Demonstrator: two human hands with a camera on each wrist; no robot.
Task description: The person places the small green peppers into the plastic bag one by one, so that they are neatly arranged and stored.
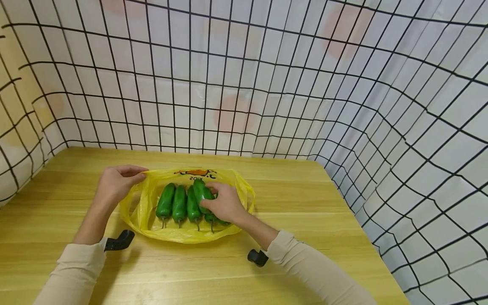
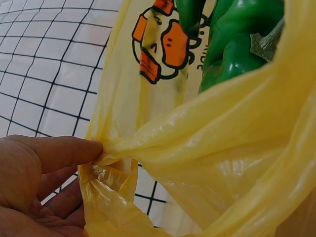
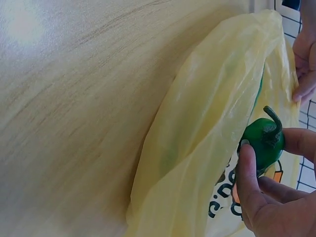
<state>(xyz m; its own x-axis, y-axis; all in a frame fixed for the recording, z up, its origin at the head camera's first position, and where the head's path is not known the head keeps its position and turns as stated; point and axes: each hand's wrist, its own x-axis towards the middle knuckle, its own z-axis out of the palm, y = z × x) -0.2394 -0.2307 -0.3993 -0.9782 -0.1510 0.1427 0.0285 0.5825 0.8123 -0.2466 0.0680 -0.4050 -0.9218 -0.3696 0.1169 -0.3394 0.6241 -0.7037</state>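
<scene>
A yellow plastic bag [image 1: 183, 237] lies on the table with its mouth open toward me. Inside it several green peppers [image 1: 164, 202] sit side by side, stems toward the near rim. My left hand [image 1: 116, 182] pinches the bag's far left edge between thumb and fingers; the left wrist view shows the thin plastic [image 2: 118, 148] gathered at the fingertips. With my right hand [image 1: 227, 203] I grip one green pepper [image 1: 201, 192] over the others, within the bag's mouth. In the right wrist view that pepper [image 3: 261, 145] has a curved stem, with thumb and fingers around its body.
The bag rests on a wooden table [image 1: 305, 203]. White walls with a black grid [image 1: 236, 76] stand behind and along both sides of the table. A black wrist mount [image 1: 120, 240] sticks out by the left wrist, another mount [image 1: 257, 257] by the right.
</scene>
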